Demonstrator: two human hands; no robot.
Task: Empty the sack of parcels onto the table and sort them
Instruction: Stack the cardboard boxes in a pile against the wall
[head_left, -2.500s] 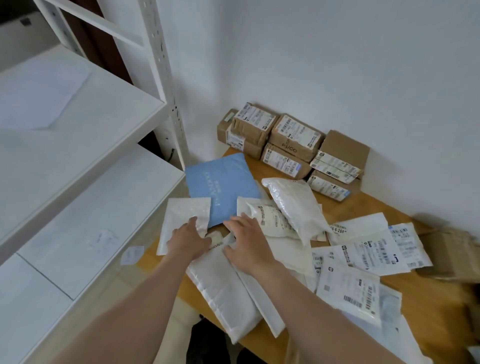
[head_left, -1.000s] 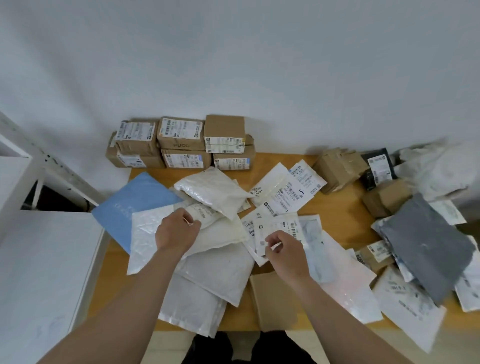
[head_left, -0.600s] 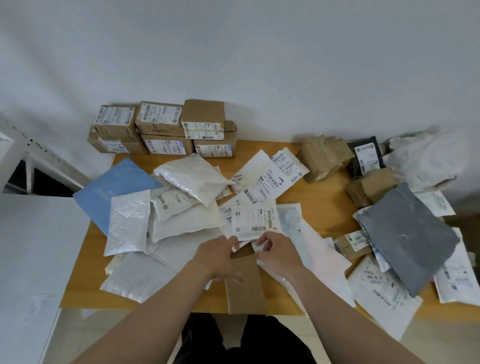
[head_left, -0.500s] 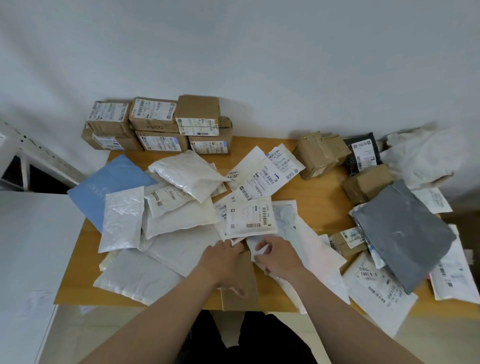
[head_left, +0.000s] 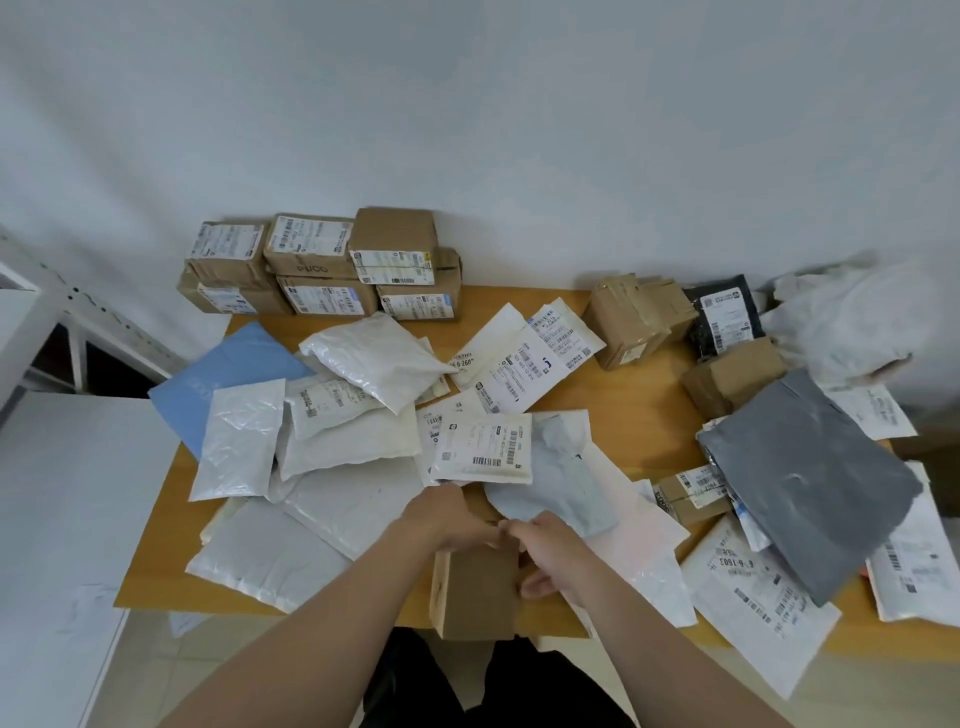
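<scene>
Your bare forearms reach in from the near edge and converge. Your left hand (head_left: 447, 522) lies palm down, fingers curled; your right hand (head_left: 553, 558) curls beside it, fingertips nearly meeting.

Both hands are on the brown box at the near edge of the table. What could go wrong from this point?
The brown box overhangs the table's near edge; if the left hand or right hand slips, it could drop. Lifting it may drag the white mailer beside it off too. The blue mailer overhangs the left edge.
</scene>
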